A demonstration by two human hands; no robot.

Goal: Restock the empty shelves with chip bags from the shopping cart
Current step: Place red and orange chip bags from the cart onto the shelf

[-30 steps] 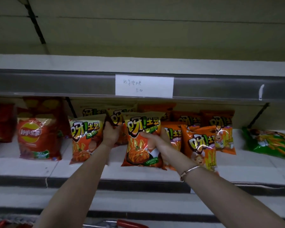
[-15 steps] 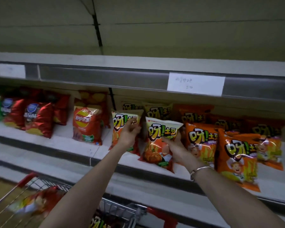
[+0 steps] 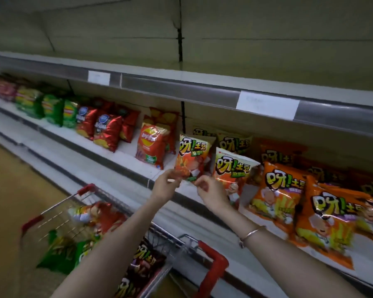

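Note:
A red-orange chip bag (image 3: 192,159) with a yellow-green top stands upright on the middle shelf (image 3: 125,166). My left hand (image 3: 166,187) pinches its lower left corner. My right hand (image 3: 211,193), a bracelet on its wrist, pinches its lower right edge with curled fingers. A matching bag (image 3: 232,175) stands just to the right, partly behind my right hand. Below at the left is the shopping cart (image 3: 213,269) with red trim, holding several chip bags (image 3: 95,218), some hidden by my left forearm.
The same shelf carries orange bags (image 3: 276,194) to the right, and a red Lay's bag (image 3: 151,145), dark red bags (image 3: 106,132) and green bags (image 3: 52,108) to the left. The upper shelf (image 3: 181,87) bears white price labels. A lower shelf edge runs beside the cart.
The view has swung left and down, showing more of the cart. My hands have dropped from the bags' upper parts to the lower edge of the left red-orange bag; my right hand has left the second bag.

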